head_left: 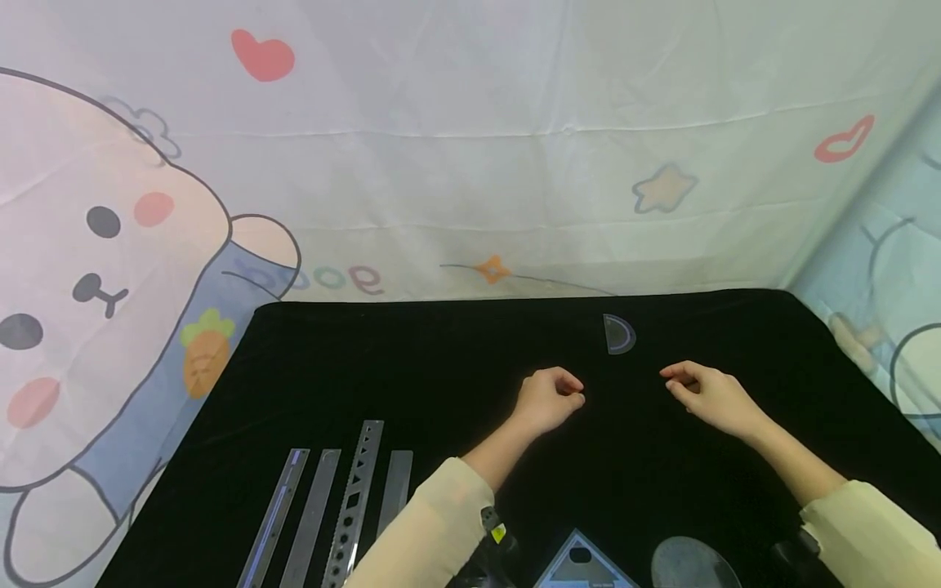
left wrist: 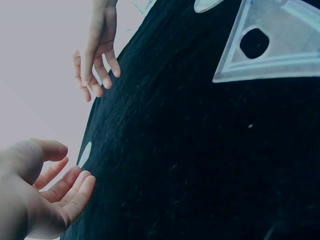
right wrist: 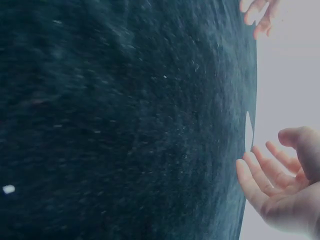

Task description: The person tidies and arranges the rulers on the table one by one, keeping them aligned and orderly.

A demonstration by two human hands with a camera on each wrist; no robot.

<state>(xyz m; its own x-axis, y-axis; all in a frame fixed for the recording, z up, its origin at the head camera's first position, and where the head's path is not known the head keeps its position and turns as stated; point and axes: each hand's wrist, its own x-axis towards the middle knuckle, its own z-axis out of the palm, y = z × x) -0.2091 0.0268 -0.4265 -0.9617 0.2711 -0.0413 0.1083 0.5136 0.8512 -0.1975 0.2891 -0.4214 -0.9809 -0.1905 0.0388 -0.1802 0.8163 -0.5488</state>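
Both hands hover over the black cloth, apart from each other and holding nothing. The left hand [head_left: 546, 400] has loosely bent fingers, with the thumb apart from them in the left wrist view. The right hand [head_left: 711, 398] is likewise relaxed, its fingers spread a little in the right wrist view. Beyond and between the hands lies a small clear protractor [head_left: 620, 334], touched by neither. Nearer the body are a clear set square [head_left: 584, 563] with a hole in it and a rounded clear piece [head_left: 693, 563], whose kind I cannot tell.
Several straight rulers lie side by side at the left: one with a blue strip [head_left: 274, 518], a plain one [head_left: 312, 518], one with cut-out shapes [head_left: 354, 502] and a short one [head_left: 396, 486] partly behind the left sleeve. A printed curtain [head_left: 470, 163] hangs behind the black-covered table [head_left: 456, 351].
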